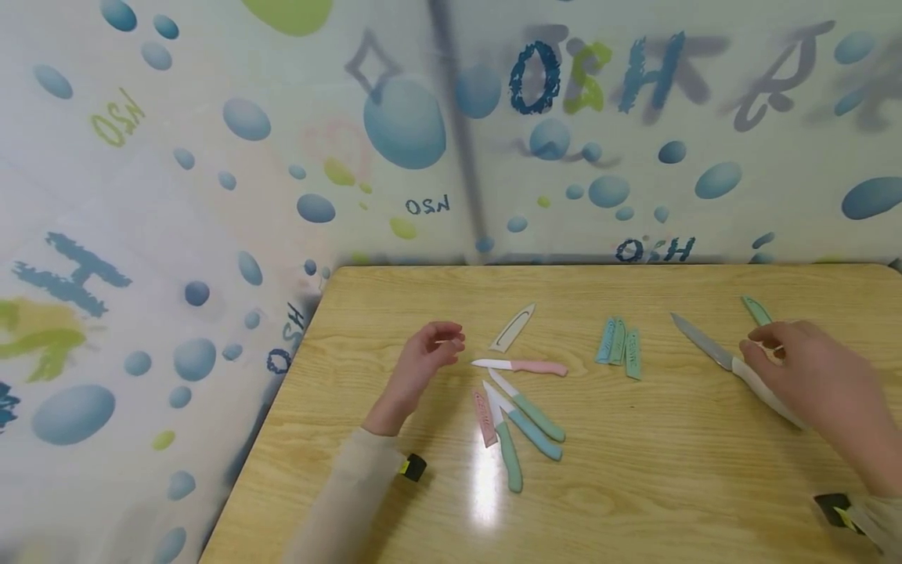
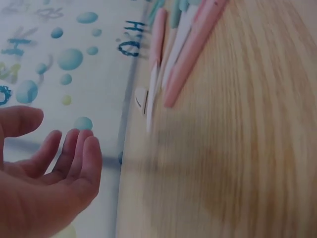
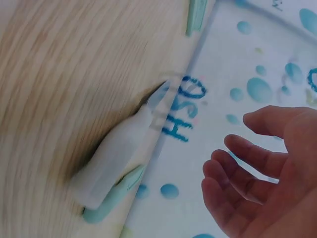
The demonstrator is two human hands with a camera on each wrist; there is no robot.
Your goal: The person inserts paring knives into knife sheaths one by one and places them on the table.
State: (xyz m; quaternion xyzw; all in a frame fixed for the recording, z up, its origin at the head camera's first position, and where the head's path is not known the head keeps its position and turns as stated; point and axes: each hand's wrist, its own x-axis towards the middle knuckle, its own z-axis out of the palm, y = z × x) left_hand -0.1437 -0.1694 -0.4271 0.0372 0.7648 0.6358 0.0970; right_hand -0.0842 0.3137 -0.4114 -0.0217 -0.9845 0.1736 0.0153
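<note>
My left hand (image 1: pixel 430 352) hovers over the table with loosely bent fingers and holds nothing. Just right of it lies a pink-handled paring knife (image 1: pixel 539 366), its white blade toward the hand. Below are a blue-handled knife (image 1: pixel 539 439) and two green-handled knives (image 1: pixel 543 419), blades bunched together, beside a pink blade sheath (image 1: pixel 485 419). My right hand (image 1: pixel 824 376) is above a larger white-handled knife (image 1: pixel 764 392), covering part of its handle in the head view. The right wrist view shows those fingers loosely curled and apart from the white handle (image 3: pixel 116 148).
A white blade sheath (image 1: pixel 513 327) lies behind the pink-handled knife. Blue and green sheaths (image 1: pixel 633 354) sit grouped at mid-table. A slim green object (image 1: pixel 756 311), partly hidden, lies beyond the right hand. Printed sheeting (image 1: pixel 599 227) stands along the back and left edges of the wooden table (image 1: pixel 634 486).
</note>
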